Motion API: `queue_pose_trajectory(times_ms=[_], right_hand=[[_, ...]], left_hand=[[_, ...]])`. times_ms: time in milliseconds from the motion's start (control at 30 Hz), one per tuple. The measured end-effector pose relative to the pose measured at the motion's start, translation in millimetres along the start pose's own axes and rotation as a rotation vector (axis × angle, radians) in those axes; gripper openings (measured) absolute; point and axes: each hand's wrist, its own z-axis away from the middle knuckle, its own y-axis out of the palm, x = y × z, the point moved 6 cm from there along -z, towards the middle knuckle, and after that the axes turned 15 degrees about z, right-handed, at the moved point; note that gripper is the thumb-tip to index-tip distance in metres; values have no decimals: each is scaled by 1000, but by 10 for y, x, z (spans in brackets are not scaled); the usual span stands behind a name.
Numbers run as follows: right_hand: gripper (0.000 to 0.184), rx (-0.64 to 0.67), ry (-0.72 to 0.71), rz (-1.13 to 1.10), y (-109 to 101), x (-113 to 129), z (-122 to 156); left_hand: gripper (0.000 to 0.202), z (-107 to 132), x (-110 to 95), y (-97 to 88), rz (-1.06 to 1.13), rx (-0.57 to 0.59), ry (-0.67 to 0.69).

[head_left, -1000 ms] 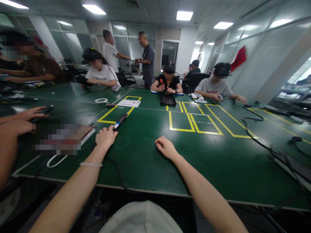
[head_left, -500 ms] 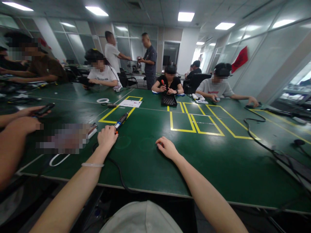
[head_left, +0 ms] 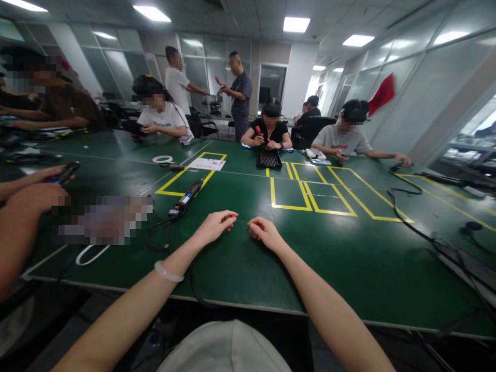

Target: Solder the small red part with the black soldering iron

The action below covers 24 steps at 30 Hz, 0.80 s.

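Green worktop [head_left: 387, 268]: the left hand [head_left: 215, 226] has released the tool [head_left: 187, 198], which lies to its left, farther from the near edge. It and the right hand [head_left: 267, 232] rest apart, loosely curled, apparently empty; handling seems paused.

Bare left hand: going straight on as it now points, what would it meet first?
The left hand would probably meet the bare, loosely curled right hand, across a narrow strip of dark green tabletop; depth is unclear, so it might pass beyond.
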Motion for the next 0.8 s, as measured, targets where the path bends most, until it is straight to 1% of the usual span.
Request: queue_pose_trajectory(times_ms=[33, 100, 133, 200, 367, 467, 600, 733, 800], right_hand=[[25, 34, 39, -100, 27, -31, -9], [33, 101, 87, -256, 79, -65, -19], [36, 131, 97, -305, 98, -68, -19], [41, 174, 109, -355, 119, -63, -12], [47, 221, 132, -399, 124, -23, 28], [45, 254, 144, -441, 142, 1, 52], [42, 266, 132, -483, 147, 11, 61], [41, 270, 123, -504, 127, -19, 46], [42, 257, 123, -504, 111, -46, 33]], left_hand=[[41, 4, -68, 142, 71, 62, 19], [38, 25, -173, 340, 139, 127, 48], [35, 39, -208, 400, 148, 141, 62], [31, 66, -248, 460, 144, 154, 83], [27, 102, -254, 452, 110, 160, 103], [29, 106, -265, 440, 81, 149, 125], [29, 127, -283, 455, 37, 170, 153], [24, 172, -332, 477, 0, 220, 246], [26, 177, -336, 457, -55, 239, 297]])
